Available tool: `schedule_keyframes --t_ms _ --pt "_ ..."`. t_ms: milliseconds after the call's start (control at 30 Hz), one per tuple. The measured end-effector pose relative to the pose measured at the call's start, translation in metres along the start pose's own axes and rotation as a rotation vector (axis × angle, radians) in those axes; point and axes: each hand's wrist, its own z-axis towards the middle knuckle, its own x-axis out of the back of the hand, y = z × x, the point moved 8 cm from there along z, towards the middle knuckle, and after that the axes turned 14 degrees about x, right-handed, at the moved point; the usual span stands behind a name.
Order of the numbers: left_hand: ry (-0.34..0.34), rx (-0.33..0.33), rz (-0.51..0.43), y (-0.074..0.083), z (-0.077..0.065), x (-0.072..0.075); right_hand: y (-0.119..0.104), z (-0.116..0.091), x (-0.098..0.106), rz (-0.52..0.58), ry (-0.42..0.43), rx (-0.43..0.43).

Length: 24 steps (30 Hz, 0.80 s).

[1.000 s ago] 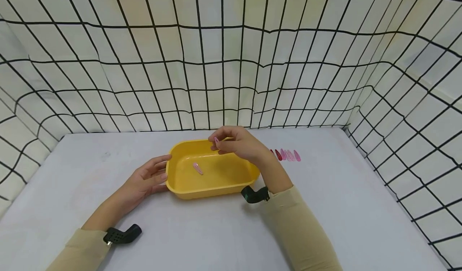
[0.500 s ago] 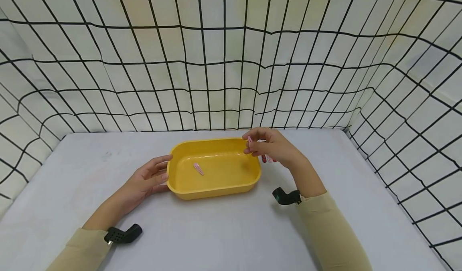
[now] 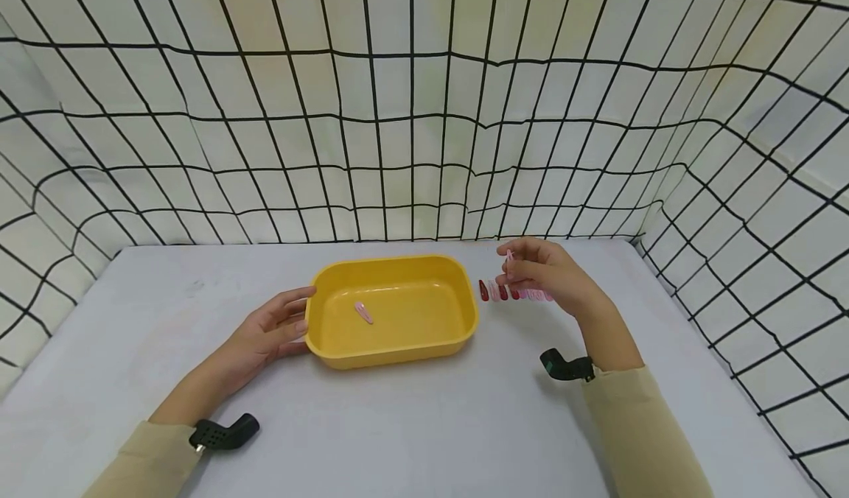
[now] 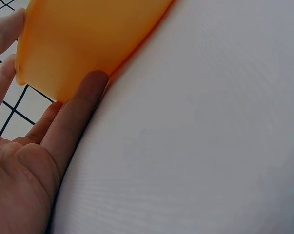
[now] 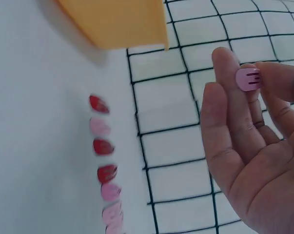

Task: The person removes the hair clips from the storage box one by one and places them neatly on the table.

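My right hand [image 3: 553, 273] pinches a pink snap hair clip [image 5: 247, 79] between thumb and fingers, raised above the table to the right of a yellow tray [image 3: 398, 353]. Below that hand a row of hair clips, red and pink, lies on the white table; the leftmost is a red clip [image 3: 483, 290], and the hand covers part of the row in the head view. A single pink hair clip [image 3: 363, 311] lies inside the tray, left of its middle. My left hand [image 3: 265, 332] touches the tray's left end with extended fingers, the thumb [image 4: 81, 105] against its outer wall.
Behind the white table [image 3: 398, 432] and along its sides stands a black wire grid [image 3: 411, 118] with pale sheeting behind it. A dark wrist camera [image 3: 225, 432] sits on the left wrist and another wrist camera [image 3: 566, 366] on the right.
My right hand has moved right, from over the tray to above the row of clips, carrying the pink hair clip. My left hand and the tray stay in place.
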Motion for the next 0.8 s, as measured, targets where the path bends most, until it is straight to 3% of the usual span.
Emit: schedule_keyframes --t_ms 400,800 --pt "0.030 0.030 0.009 0.000 0.000 -0.002 0.008 -0.011 0.040 -0.054 0.067 -0.010" --pt "0.022 0.036 0.015 0.002 0.002 -0.004 0.021 -0.019 0.057 -0.070 0.094 -0.029"
